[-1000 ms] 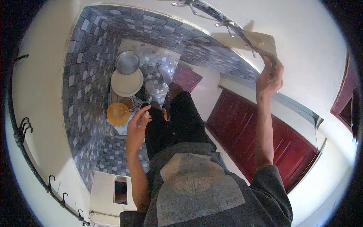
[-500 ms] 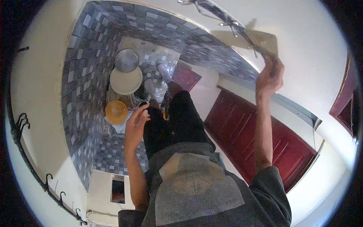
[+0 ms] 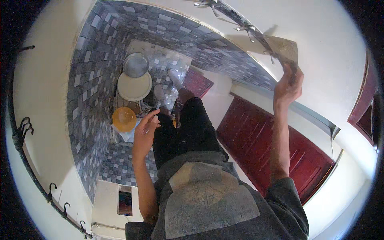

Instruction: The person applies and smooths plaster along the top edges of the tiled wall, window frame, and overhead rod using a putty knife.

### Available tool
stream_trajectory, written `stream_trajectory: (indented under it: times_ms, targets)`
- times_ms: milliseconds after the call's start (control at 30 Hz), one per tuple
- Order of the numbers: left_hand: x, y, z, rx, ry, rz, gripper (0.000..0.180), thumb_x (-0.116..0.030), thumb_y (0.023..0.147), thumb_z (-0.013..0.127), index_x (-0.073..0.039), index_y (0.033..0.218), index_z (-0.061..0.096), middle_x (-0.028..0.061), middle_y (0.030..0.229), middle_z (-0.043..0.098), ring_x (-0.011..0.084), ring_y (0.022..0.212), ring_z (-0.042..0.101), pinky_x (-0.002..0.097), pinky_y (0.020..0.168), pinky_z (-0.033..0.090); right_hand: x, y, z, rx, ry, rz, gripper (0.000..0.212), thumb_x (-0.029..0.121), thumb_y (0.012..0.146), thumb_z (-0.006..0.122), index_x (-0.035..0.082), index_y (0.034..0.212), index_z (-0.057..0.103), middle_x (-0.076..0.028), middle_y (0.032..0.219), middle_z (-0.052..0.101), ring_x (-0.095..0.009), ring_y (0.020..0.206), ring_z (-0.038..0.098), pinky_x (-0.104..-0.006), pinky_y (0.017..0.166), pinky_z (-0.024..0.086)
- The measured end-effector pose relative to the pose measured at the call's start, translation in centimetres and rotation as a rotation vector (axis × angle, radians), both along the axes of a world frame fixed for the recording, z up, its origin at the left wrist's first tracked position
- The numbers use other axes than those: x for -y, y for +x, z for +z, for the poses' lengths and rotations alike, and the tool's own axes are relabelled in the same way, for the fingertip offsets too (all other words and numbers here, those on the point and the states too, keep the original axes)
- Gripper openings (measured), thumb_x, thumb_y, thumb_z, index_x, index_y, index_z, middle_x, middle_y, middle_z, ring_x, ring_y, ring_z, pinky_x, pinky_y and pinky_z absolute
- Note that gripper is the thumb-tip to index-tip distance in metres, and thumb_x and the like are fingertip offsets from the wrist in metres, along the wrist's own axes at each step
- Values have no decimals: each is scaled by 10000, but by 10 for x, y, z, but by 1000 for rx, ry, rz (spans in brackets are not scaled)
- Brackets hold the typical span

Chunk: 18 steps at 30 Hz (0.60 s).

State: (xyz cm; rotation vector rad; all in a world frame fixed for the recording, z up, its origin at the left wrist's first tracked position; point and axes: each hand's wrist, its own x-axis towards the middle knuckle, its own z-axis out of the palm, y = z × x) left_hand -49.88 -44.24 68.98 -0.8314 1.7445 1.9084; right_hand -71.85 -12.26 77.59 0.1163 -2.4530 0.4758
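Observation:
My right hand (image 3: pixel 289 86) is raised against the white wall at the upper right. Its fingers are wrapped round the handle end of a putty knife (image 3: pixel 286 46), whose wide, dull blade lies on or close to the wall. Just left of the blade runs a dark rail (image 3: pixel 260 37) with metal hooks (image 3: pixel 245 29). Lower down, in front of my black trousers, hovers my left hand (image 3: pixel 146 134). Its index finger reaches forward and the thumb is apart; a pale spot shows near the thumb tip, too small to make out.
Below left on the tiled floor stand a grey round basin (image 3: pixel 136 65), a cream round lid (image 3: pixel 135 86) and an orange bowl (image 3: pixel 124 119) on white cloth. A dark red door (image 3: pixel 264 148) is at the right. Another hook rail (image 3: pixel 34 172) runs along the left wall.
The view has shifted slightly. My right hand and the putty knife sit slightly farther right and lower in the picture. My left hand keeps nearly the same pose.

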Motion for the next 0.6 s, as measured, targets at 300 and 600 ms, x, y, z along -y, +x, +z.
stream_trajectory:
  times_ms: [300, 600]
  targets:
    - [3, -5, -1, -55, -9, -59, 331, -276, 949, 540, -85, 1216, 584, 34, 943, 599, 111, 878, 555, 269, 829, 441, -15, 29, 17, 123, 110, -132, 109, 33, 839, 631, 2, 943, 627, -163, 865, 664, -279, 715, 666, -337, 626, 520]
    - [-19, -62, 96, -452, -91, -170, 511, -162, 767, 750, -46, 1226, 559, 89, 1199, 594, 192, 1089, 560, 311, 918, 437, 54, 131, 26, 453, -382, 271, 157, 205, 811, 707, 65, 856, 653, -85, 773, 676, -213, 578, 641, -314, 501, 488]
